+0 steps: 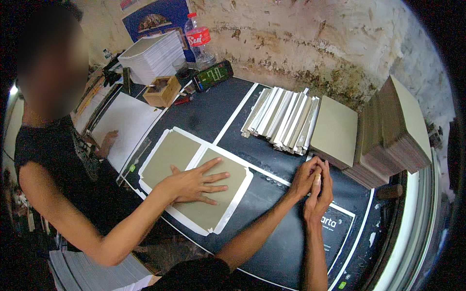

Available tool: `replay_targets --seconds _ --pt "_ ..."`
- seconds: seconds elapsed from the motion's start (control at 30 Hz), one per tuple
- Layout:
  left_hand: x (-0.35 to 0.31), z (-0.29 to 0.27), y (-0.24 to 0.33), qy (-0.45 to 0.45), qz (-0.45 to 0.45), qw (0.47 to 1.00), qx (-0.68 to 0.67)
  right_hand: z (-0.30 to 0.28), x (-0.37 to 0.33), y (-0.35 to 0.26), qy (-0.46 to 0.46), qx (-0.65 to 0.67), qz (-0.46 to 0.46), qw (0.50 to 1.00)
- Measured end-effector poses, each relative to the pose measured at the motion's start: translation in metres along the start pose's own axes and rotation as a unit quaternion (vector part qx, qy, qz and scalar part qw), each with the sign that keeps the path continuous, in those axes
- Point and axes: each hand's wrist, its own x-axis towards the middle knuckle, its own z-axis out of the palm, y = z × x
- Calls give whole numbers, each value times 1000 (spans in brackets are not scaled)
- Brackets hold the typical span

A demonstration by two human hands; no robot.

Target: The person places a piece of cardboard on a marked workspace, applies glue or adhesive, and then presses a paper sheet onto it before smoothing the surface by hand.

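My left hand and my right hand meet over the black table, just in front of a stack of grey-brown boards. The fingers of both are bent and pressed together at the tips; whatever lies between them, if anything, is hidden. To their left is a case cover of two grey-brown boards on white sheet, its edges folded in over the boards. A co-worker's spread hand presses flat on its right-hand board. That person's other hand rests on a white sheet.
Bundled white and grey strips lie beside the boards, with taller board stacks to the right. Along the back are a paper stack, plastic bottle, digital clock and wooden box. More sheets are stacked low at left.
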Motion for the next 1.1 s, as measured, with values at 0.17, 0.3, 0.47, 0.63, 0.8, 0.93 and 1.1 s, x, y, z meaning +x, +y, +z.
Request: replay_targets --seconds 0.17,0.3,0.47,0.63,0.8,0.93,1.1 --pt "-2 2 3 17 2 1000 22 0 2 5 -1 5 17 1000" --pt "-1 3 1 23 18 1000 10 -2 -2 -2 0 0 20 1000" --pt "0 0 -2 6 42 999 -1 0 0 -2 8 13 9 1000" --pt "0 4 -3 19 28 999 -1 0 0 2 10 5 -1 1000" --pt "0 1 -2 10 27 1000 9 0 0 -2 6 5 5 1000" --pt "0 0 1 9 22 999 32 -2 2 -4 2 -4 -9 1000" --pt "0 0 4 6 20 1000 17 -2 1 -1 3 -7 -10 1000"
